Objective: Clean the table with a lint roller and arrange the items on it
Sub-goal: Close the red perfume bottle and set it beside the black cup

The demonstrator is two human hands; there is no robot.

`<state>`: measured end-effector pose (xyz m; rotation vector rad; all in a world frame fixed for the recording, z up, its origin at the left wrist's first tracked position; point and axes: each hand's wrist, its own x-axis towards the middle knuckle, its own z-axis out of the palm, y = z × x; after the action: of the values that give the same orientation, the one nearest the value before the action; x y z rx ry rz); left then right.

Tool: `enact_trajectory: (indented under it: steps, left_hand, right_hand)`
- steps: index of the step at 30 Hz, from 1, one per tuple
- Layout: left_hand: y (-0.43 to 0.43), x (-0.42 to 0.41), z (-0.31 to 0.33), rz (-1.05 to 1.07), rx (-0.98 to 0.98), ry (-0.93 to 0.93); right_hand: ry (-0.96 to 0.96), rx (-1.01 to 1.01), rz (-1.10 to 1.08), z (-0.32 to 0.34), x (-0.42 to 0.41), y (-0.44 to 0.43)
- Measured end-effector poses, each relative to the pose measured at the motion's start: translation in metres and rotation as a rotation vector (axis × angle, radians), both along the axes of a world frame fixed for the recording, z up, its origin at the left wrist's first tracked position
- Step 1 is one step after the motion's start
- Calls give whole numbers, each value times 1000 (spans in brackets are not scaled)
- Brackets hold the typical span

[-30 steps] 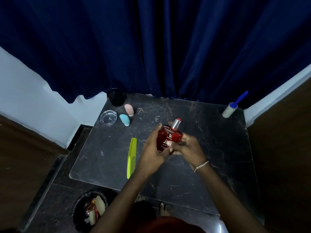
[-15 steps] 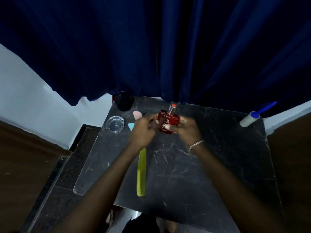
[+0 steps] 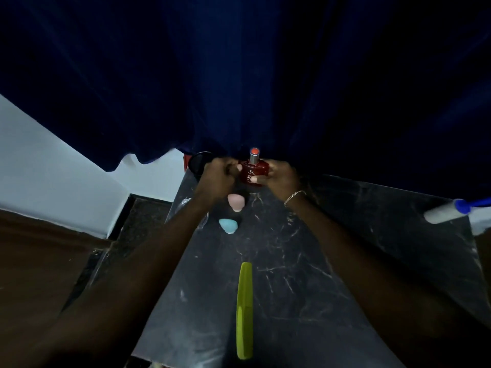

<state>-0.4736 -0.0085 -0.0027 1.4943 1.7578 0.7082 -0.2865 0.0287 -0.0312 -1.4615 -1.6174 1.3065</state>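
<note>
Two hands meet at the red perfume bottle (image 3: 252, 173), which stands upright at the far edge of the dark marble table (image 3: 332, 274), right against the hem of the blue curtain (image 3: 239, 75). The right hand (image 3: 281, 176) wraps the bottle's right side, its fingers closed around the glass with pale nails showing across the front; a chain bracelet (image 3: 294, 197) sits on that wrist. The left hand (image 3: 216, 175) is curled just left of the bottle, its fingertips up against the glass (whether they actually grip it or only touch cannot be told). The bottle's silver neck ends in an orange-red top.

Just nearer than the bottle, under the left hand, lies a pink sponge (image 3: 235, 201), and a little nearer again a light blue sponge (image 3: 228, 225), the two close together but apart. Left of the bottle, at the table's far left corner, stands a dark round container (image 3: 198, 163), partly hidden by the left hand. A clear glass dish (image 3: 186, 201) shows only as a sliver behind the left forearm.

Well nearer than the bottle, a green comb (image 3: 244, 310) lies lengthwise on the marble. Far to the bottle's right, the lint roller (image 3: 442, 213) rests at the table's right corner, white roll inward, blue handle pointing away.
</note>
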Motion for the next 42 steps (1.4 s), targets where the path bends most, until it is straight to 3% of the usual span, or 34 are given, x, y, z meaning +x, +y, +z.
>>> enact_trajectory:
  steps: [11, 29, 42]
  left_hand:
    - [29, 5, -34, 82, -228, 83]
    - [28, 8, -55, 79, -257, 90]
    - [21, 8, -49, 62, -251, 114]
  right_hand:
    - [-35, 8, -10, -62, -22, 33]
    - [-174, -21, -18, -80, -24, 29]
    - [-75, -84, -4, -67, -20, 18]
